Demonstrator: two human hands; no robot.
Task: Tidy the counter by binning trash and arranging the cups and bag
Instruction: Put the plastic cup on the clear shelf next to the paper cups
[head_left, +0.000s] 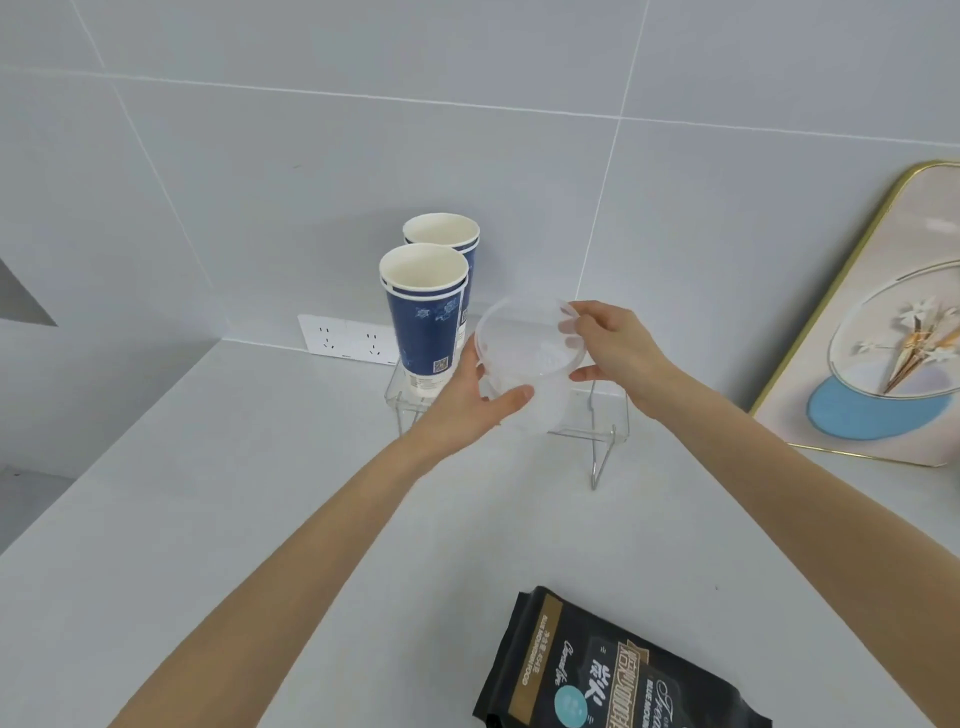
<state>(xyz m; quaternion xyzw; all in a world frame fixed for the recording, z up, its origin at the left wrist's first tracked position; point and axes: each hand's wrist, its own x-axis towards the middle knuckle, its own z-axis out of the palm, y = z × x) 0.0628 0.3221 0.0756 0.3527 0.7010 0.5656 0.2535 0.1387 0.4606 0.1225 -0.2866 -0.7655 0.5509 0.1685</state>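
far left: wall socket (347, 340) set low in the tile, behind the rack.

two stacks of blue paper cups (426, 322) upright on the left end of a clear acrylic rack (587, 434), one stack behind the other, front stack just beside the left hand.

left hand (470, 397) cupped under and around a clear plastic container (524, 358), thumb pressed on its near wall. right hand (613, 345) pinching the far rim, fingertips (569, 327) visible through the plastic. container held above the rack's right half, apparently not yet set down.

risks, judged: left knuckles nudging the front cup stack and toppling it; thin wall flexing and slipping; rack shifting under a clumsy landing.

black bag (608, 675) flat on the counter (208, 519), near edge, well apart.

far right: framed picture (883, 332) leaning on the wall.
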